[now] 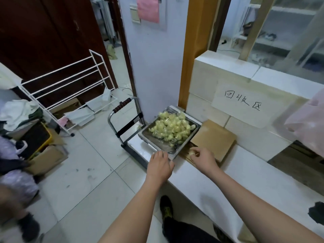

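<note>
The white ledge [201,181] carries everything, and the steel tray [150,137] sits at its far left end, close against the left edge above the floor. A push from the left hand [160,165], which lies with fingers straight and flat at the tray's near rim and grips nothing, could slide the tray toward that edge and tip it off. The heap of pale yellow pieces [172,126] is piled high toward the tray's far corner and looks to be covered in film, so a jolt could send some rolling over the rim. The flat cardboard box [215,139] lies just beside the tray on its right, against the tiled wall. The right hand [204,159] hovers over the box's near-left corner with fingertips pinched round a single piece [192,152]. The pinch looks light, and the piece could drop to the ledge or into the gap between box and tray.

Counted:
- one ledge
- one cardboard box
- one tray
- one paper sign [242,100] on the wall
- two hands
- one piece held
- the heaped pieces, too many and too blurred to count, probably several dozen
</note>
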`<state>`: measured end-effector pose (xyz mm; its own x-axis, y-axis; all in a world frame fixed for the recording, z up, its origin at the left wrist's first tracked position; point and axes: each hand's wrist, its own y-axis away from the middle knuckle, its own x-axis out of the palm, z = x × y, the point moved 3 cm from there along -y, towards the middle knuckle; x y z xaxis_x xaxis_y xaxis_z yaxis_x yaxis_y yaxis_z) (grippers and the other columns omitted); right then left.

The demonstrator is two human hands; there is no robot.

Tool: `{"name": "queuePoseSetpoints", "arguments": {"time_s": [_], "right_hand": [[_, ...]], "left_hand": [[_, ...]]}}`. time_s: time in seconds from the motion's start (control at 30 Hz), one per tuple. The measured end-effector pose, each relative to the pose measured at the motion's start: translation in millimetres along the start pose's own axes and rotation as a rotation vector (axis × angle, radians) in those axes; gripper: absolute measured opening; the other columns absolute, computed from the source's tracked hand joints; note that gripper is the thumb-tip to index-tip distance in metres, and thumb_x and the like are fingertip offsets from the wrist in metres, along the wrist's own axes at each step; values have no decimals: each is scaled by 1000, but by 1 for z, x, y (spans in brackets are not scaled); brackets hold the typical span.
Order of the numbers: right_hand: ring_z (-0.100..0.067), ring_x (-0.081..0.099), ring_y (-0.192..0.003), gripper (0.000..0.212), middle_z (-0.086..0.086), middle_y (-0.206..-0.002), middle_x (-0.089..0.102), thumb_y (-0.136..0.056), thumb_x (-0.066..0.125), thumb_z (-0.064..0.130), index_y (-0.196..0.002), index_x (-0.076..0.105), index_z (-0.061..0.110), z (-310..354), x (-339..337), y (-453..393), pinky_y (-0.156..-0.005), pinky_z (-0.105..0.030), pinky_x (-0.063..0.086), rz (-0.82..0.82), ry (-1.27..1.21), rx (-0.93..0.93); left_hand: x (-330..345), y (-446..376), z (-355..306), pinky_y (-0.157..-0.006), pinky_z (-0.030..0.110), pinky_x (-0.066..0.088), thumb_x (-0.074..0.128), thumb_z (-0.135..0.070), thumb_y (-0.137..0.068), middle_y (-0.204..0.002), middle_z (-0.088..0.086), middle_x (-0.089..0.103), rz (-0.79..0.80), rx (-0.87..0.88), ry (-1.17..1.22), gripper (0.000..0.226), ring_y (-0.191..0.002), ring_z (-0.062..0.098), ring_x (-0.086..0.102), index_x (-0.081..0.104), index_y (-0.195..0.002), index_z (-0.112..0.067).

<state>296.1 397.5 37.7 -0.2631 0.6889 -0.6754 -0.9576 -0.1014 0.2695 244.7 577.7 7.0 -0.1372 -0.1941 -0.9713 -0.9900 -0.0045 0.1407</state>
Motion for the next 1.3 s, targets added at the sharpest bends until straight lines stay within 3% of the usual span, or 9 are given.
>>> {"name": "queuePoseSetpoints", "arguments": {"time_s": [0.1, 0.27, 0.43, 0.57, 0.73, 0.93, 1.07, 1.17, 1.3], "right_hand": [[-20, 61, -83, 43, -7, -98, 65, -90, 63, 12, -132, 55, 18, 16, 16, -36, -60, -25, 44, -16, -120, 28], [-23, 60, -89, 19, -7, -97, 64, -90, 62, 13, -108, 61, 10, 36, 41, -102, -73, -30, 44, -59, -108, 57], [-14, 58, -82, 22, -2, -99, 62, -87, 63, 14, -108, 61, 16, 48, 58, -145, -63, -18, 38, -96, -133, 46], [-17, 55, -87, 26, -7, -108, 56, -86, 64, 7, -112, 63, 7, 50, 59, -178, -76, -22, 37, -139, -122, 24], [-26, 53, -115, 33, -12, -120, 59, -90, 65, 8, -122, 62, 2, 54, 52, -205, -100, -28, 37, -156, -54, -27], [-26, 53, -114, 46, -9, -117, 61, -90, 66, 8, -133, 53, 11, 79, 57, -245, -99, -37, 42, -172, 23, -99], [-27, 53, -101, 31, -7, -100, 60, -89, 70, 18, -114, 53, 12, 94, 72, -271, -83, -35, 44, -169, 168, -99], [-25, 51, -105, 22, -5, -106, 61, -92, 65, 32, -106, 57, 17, 101, 85, -284, -89, -38, 44, -131, 331, -47], [-26, 45, -120, 28, -3, -123, 59, -94, 61, 37, -115, 64, 18, 103, 102, -294, -105, -40, 36, -71, 551, 13]], "left_hand": [[-2, -29, 25, -109, 34, 31, 31, -34, -103, -125, 10, 53, -13, -7, 15, 40, -120, 26, 45, 50, -126, -8], [-5, -83, 66, -109, 34, 31, 30, -35, -103, -124, 9, 51, 19, -27, -10, 40, -120, 26, 46, 49, -126, -8], [-12, -134, 92, -105, 34, 34, 31, -36, -102, -123, 9, 51, 80, -31, -20, 40, -119, 26, 45, 49, -125, -8], [-11, -170, 103, -104, 37, 36, 33, -36, -101, -122, 10, 51, 126, -32, 1, 40, -117, 28, 47, 50, -125, -8], [-12, -197, 104, -104, 38, 38, 34, -38, -103, -125, 10, 50, 166, -12, 11, 44, -121, 27, 45, 47, -132, -8], [-12, -229, 109, -105, 37, 36, 34, -38, -103, -132, 11, 49, 170, 45, -31, 47, -124, 28, 45, 46, -137, -8], [-14, -253, 119, -103, 38, 37, 35, -38, -101, -127, 10, 52, 160, 89, -53, 43, -120, 28, 46, 50, -130, -10], [-12, -268, 128, -105, 40, 36, 35, -37, -101, -128, 13, 52, 174, 101, -39, 44, -121, 30, 47, 50, -131, -9], [-11, -282, 139, -107, 41, 35, 34, -38, -102, -131, 13, 50, 197, 112, -27, 49, -123, 30, 45, 46, -138, -8]]}}
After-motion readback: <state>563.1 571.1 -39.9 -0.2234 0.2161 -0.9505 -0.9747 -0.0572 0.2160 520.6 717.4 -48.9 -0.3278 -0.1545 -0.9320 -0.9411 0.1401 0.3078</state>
